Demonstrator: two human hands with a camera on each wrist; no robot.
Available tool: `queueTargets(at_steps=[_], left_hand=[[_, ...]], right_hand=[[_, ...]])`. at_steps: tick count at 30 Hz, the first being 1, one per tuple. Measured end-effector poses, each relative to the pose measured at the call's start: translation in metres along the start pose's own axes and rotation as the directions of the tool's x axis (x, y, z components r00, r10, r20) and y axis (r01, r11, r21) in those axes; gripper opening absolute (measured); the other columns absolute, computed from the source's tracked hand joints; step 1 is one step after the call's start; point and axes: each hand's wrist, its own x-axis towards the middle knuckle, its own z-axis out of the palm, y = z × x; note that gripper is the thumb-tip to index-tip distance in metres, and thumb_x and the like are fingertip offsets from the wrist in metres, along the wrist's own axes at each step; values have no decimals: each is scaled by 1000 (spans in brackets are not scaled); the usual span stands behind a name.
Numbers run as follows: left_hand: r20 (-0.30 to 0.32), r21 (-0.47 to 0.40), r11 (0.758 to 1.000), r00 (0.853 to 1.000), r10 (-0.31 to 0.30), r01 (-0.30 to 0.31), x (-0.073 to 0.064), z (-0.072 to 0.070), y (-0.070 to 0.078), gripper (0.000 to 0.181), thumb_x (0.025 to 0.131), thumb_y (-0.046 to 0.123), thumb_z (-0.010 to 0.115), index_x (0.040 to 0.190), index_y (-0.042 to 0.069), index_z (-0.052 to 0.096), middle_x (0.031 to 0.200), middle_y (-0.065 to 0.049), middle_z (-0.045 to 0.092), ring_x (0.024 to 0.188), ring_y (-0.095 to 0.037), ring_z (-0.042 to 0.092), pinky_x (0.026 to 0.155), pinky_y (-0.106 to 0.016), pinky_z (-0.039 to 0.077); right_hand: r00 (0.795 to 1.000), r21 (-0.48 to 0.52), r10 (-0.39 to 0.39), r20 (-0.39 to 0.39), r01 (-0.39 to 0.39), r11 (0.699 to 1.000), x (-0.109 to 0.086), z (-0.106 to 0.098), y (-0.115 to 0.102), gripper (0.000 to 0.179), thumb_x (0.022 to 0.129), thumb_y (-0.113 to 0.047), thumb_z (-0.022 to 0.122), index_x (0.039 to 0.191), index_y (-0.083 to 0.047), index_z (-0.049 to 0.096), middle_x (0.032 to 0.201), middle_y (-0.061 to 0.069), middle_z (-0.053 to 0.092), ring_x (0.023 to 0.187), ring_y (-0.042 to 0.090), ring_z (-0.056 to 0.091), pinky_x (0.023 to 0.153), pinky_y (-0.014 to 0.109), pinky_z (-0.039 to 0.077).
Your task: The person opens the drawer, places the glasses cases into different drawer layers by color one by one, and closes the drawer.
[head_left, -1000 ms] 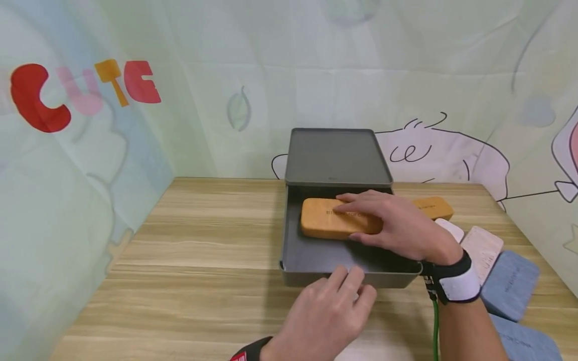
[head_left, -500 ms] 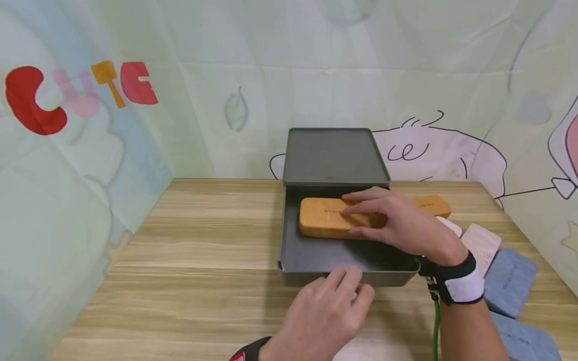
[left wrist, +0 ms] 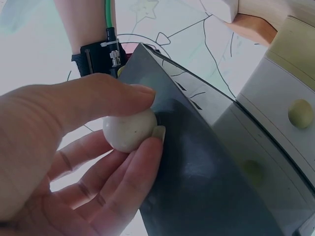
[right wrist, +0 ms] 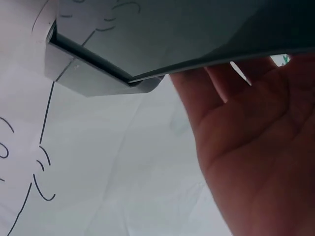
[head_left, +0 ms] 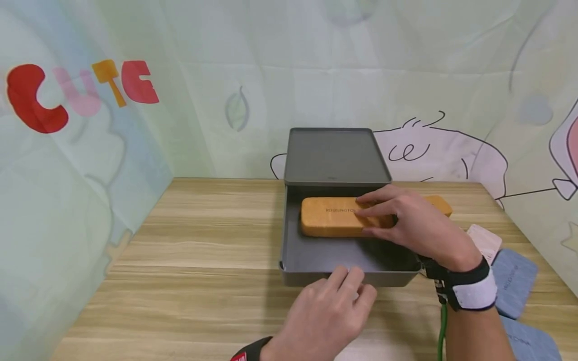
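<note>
A grey drawer (head_left: 311, 258) stands pulled out from a small grey cabinet (head_left: 336, 155) on the table. Inside it, toward the back, lies an orange oblong block (head_left: 331, 216) with rounded edges and dark lettering. My right hand (head_left: 420, 225) is at the block's right end, fingertips over its top and thumb along its near side; the fingers look nearly straight. In the right wrist view, the drawer wall hides those fingertips. My left hand (head_left: 331, 311) is at the drawer front. Its thumb and fingers pinch a round white knob (left wrist: 130, 130), seen in the left wrist view.
Right of the drawer lie another orange block (head_left: 439, 204), a pale pink one (head_left: 486, 241) and two blue ones, the farther blue block (head_left: 516, 281) partly behind the right wrist. A printed cloth (head_left: 217, 100) hangs around the wooden table (head_left: 203, 250).
My right hand has slid to the right along the orange block, uncovering more of its lettering. The block stays in place in the drawer. My left hand has kept its hold on the knob.
</note>
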Motion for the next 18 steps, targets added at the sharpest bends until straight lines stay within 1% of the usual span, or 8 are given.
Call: queueTargets(at_steps=[3,6,10,14,18], left_hand=[[-8,2,1000,1000,-1,1,0,0,0,4,95,17,69,91,19,69,91,4,61,70,-7,50,46,-13,29],[-17,10,1000,1000,0,0,0,0,0,5,95,17,68,91,19,69,91,3,61,69,-7,50,46,-14,29],[-26,17,1000,1000,0,0,0,0,0,5,95,16,67,90,19,68,91,3,61,69,-7,50,46,-14,29],[-23,20,1000,1000,2,-2,0,0,0,5,95,16,67,90,19,68,91,3,60,69,-7,49,46,-15,28],[-15,16,1000,1000,3,-3,0,0,0,5,96,17,67,91,19,68,90,4,60,69,-7,49,45,-14,28]], right_hand=[[1000,-15,-13,-20,13,1000,0,1,1,30,83,-16,85,112,-21,80,126,0,71,117,22,66,80,34,58],[998,-36,-33,-45,31,999,1,1,1,29,82,-17,85,110,-20,81,124,0,72,115,21,68,78,34,58],[996,-62,-54,-75,50,997,2,2,2,27,82,-19,85,109,-19,81,121,1,74,113,21,69,80,37,58],[993,-77,-72,-88,66,995,4,3,3,27,82,-18,85,109,-18,81,120,2,74,113,21,67,86,41,57],[990,-74,-86,-110,78,994,6,4,4,25,81,-18,86,106,-15,82,116,3,76,108,19,62,85,40,54]])
